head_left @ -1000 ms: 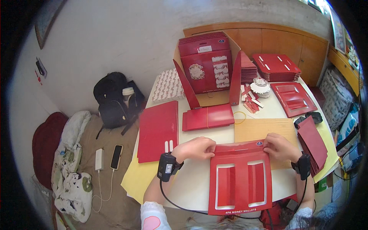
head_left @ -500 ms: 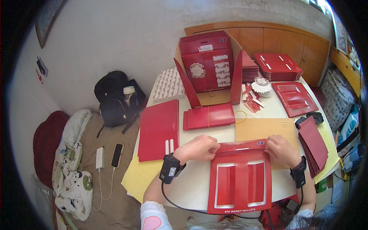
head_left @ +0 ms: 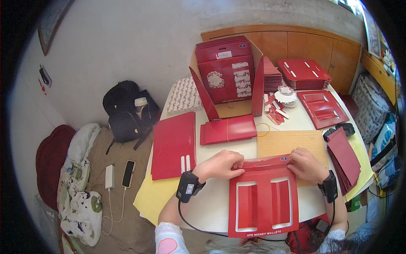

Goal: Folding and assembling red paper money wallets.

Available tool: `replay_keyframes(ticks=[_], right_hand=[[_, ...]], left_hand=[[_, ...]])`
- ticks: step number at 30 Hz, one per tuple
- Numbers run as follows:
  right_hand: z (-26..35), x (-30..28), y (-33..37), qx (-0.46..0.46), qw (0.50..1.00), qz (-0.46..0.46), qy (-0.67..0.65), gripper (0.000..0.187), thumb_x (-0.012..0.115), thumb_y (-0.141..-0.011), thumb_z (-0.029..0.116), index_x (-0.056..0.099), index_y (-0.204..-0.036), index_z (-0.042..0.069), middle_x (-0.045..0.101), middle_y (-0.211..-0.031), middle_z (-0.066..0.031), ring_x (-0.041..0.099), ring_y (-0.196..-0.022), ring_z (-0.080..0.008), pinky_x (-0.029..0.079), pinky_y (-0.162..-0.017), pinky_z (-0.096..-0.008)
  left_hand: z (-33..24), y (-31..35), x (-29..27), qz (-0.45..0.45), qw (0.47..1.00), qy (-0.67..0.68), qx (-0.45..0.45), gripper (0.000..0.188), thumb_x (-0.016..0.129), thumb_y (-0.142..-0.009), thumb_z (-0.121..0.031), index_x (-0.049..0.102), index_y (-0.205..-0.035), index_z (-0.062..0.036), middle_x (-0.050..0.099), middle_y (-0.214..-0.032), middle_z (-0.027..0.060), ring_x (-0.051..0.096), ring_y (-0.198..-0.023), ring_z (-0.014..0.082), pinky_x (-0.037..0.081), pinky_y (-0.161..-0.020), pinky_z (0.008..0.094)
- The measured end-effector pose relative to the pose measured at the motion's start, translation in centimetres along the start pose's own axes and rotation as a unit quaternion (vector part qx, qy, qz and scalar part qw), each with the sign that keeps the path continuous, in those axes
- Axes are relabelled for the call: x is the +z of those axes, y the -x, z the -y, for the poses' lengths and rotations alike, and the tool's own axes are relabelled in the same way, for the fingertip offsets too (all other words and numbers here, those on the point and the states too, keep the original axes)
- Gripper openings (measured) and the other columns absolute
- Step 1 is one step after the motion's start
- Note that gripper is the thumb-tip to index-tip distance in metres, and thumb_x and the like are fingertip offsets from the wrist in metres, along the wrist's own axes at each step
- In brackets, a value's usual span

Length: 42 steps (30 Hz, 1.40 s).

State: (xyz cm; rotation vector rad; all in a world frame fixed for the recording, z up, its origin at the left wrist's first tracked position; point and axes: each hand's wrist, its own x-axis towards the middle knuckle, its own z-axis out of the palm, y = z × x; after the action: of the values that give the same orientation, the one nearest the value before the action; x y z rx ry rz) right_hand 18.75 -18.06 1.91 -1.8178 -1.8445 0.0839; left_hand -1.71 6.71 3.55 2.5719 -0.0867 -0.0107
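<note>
A flat red cardboard package (head_left: pixel 263 203) lies in front of me at the table's near edge, its lower part reaching past it. Two long white-edged windows in it show darker red strips. My left hand (head_left: pixel 223 164) pinches the upper left corner, thumb toward me and fingers curled. My right hand (head_left: pixel 308 166) has its fingers closed on the upper right corner, beside a small blue round mark. Between the hands runs the package's folded top flap (head_left: pixel 264 162). A tan cardboard sheet (head_left: pixel 292 142) lies just beyond, partly under my right hand.
Left stands a stack of red sheets (head_left: pixel 173 144); beyond lie banded red envelopes (head_left: pixel 228 130) before an upright display box (head_left: pixel 257 91). White paper rosettes (head_left: pixel 286 97), red card stacks (head_left: pixel 303 73) and a windowed package (head_left: pixel 323 109) are back right. Dark red envelopes (head_left: pixel 344 161) lie right.
My right hand has shifted slightly inward along the top flap, and the flap's white slot no longer shows. My left hand keeps its hold. The whole view has shifted a little.
</note>
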Motion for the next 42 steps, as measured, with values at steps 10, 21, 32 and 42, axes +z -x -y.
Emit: replay_keyframes(ticks=[10, 21, 32, 42], right_hand=[[1.5, 1.9, -1.9, 0.019, 0.998, 0.025, -0.055, 0.016, 0.06, -0.081, 0.005, 0.056, -0.095, 0.001, 0.06, -0.087, -0.017, 0.058, -0.087, -0.0365, 0.046, -0.078, -0.0431], [2.4, 2.0, -2.3, 0.071, 0.99, 0.066, -0.107, 0.021, 0.055, -0.088, 0.011, 0.048, -0.104, 0.0, 0.06, -0.097, -0.0207, 0.059, -0.095, -0.0384, 0.048, -0.08, -0.0435], [2.7, 1.4, -1.9, 0.007, 0.997, 0.062, -0.052, 0.028, 0.057, -0.089, 0.02, 0.053, -0.107, -0.001, 0.058, -0.103, -0.0192, 0.057, -0.099, -0.0359, 0.047, -0.086, -0.0415], [2.6, 1.7, -1.5, 0.01, 0.998, 0.04, -0.037, 0.031, 0.059, -0.089, 0.027, 0.053, -0.101, -0.001, 0.059, -0.095, -0.0196, 0.058, -0.093, -0.0365, 0.047, -0.082, -0.0418]], left_hand=[[-1.1, -1.7, 4.4, -0.081, 0.996, 0.034, -0.002, 0.012, 0.051, -0.085, -0.001, 0.055, -0.095, 0.0032, 0.062, -0.087, 0.0225, 0.06, -0.087, 0.0397, 0.048, -0.076, 0.0437], [-3.3, -1.7, 4.5, -0.1, 0.993, 0.066, -0.022, 0.022, 0.053, -0.091, -0.011, 0.046, -0.108, 0.0007, 0.059, -0.099, 0.0246, 0.059, -0.093, 0.0402, 0.049, -0.079, 0.0435], [-2.9, -1.5, 4.6, -0.091, 0.995, 0.011, 0.051, 0.036, 0.06, -0.089, -0.023, 0.047, -0.113, 0.001, 0.058, -0.107, 0.0217, 0.059, -0.099, 0.0363, 0.049, -0.083, 0.0412], [-3.1, -1.4, 4.6, -0.081, 0.995, 0.02, 0.051, 0.039, 0.06, -0.089, -0.026, 0.048, -0.114, 0.0012, 0.057, -0.108, 0.0215, 0.058, -0.101, 0.037, 0.048, -0.085, 0.042]])
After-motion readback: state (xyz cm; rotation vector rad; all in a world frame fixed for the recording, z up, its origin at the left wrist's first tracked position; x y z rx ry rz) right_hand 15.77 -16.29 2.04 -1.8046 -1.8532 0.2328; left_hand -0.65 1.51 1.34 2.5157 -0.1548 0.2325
